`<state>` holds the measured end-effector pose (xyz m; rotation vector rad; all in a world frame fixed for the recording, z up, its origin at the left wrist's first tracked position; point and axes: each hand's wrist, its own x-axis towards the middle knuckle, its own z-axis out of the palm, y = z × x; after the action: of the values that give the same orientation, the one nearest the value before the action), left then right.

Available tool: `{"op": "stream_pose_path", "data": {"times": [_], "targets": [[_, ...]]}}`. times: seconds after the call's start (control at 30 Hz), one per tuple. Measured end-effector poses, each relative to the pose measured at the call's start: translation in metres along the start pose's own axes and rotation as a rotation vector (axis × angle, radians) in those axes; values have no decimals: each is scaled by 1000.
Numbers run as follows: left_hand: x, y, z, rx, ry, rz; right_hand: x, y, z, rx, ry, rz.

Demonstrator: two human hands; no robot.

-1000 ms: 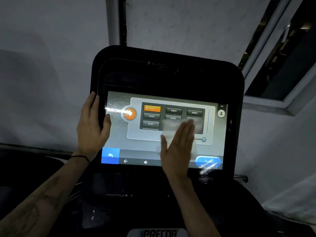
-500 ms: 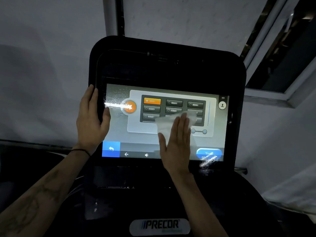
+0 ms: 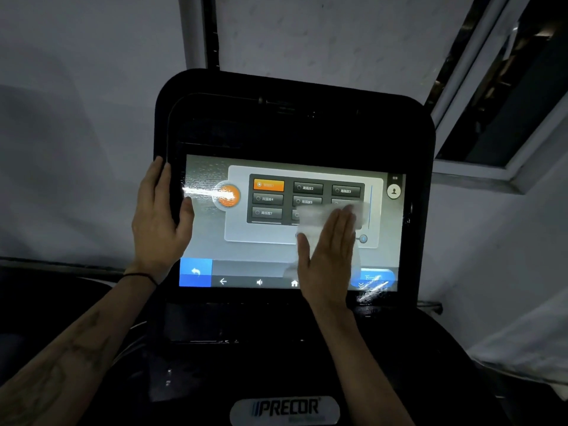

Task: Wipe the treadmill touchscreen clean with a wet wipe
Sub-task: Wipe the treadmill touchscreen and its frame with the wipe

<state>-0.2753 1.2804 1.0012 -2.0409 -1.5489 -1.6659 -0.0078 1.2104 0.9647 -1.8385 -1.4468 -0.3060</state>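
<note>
Right hand (image 3: 330, 253), fingers straight and together, pressing wipe (image 3: 322, 219) flat on touchscreen (image 3: 276, 250), lower right of centre; shifted slightly rightward since a moment ago, so wiping continues. Left hand (image 3: 159, 216) clamped on console's left edge. Wet streaks remaining at left edge and bottom right corner.
</note>
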Motion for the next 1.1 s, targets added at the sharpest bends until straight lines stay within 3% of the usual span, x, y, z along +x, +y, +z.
{"op": "stream_pose_path", "data": {"times": [0.1, 0.2, 0.3, 0.4, 0.57, 0.77, 0.93, 1.1], "targets": [[0, -1, 0, 13, 1, 2, -32, -7, 3, 17, -59, -37], [1, -1, 0, 15, -3, 6, -12, -18, 6, 14, -74, -128], [0, 0, 0, 17, 11, 6, 10, -8, 2, -9, -22, -79], [0, 0, 1, 13, 10, 6, -25, -5, 2, 21, -23, 13], [0, 0, -1, 8, -1, 7, -37, -28, 8, 33, -98, -67], [0, -1, 1, 8, 15, 3, -50, -4, 2, 44, -70, 61], [0, -1, 0, 7, 0, -5, -42, -22, 4, 43, -150, -67], [0, -3, 2, 13, 10, 6, -48, 5, -3, 16, -86, 4]]}}
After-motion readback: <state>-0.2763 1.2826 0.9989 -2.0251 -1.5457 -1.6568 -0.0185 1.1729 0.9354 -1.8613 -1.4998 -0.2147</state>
